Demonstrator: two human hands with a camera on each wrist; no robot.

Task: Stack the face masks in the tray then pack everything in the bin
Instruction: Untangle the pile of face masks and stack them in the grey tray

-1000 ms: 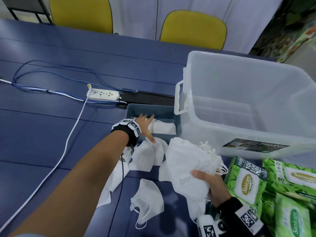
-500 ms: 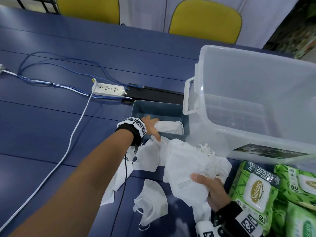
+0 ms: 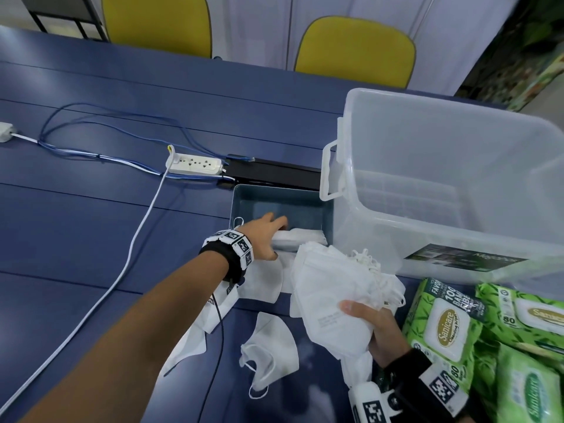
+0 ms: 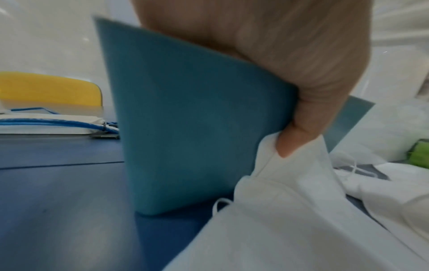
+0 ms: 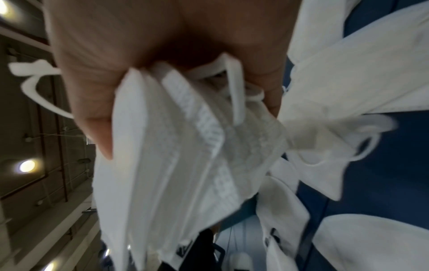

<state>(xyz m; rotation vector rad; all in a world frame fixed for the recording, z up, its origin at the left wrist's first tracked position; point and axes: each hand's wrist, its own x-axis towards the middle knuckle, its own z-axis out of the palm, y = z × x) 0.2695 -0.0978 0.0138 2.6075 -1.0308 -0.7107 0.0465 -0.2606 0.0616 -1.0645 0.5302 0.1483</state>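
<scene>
The left hand (image 3: 265,236) grips the blue-grey plastic tray's (image 3: 274,190) near wall; the right hand (image 3: 377,326) pinches a thick sheaf of white folded masks (image 3: 329,288) (loops dangling), which could fan out and spill.

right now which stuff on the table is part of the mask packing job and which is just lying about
Part of the job:
- teal tray
- masks in the tray
- bundle of face masks in the right hand
- loose masks on the table
- clear bin
- Sanicare wipes packs

Just lying about:
- power strip
- blue cables
- yellow chairs
</scene>
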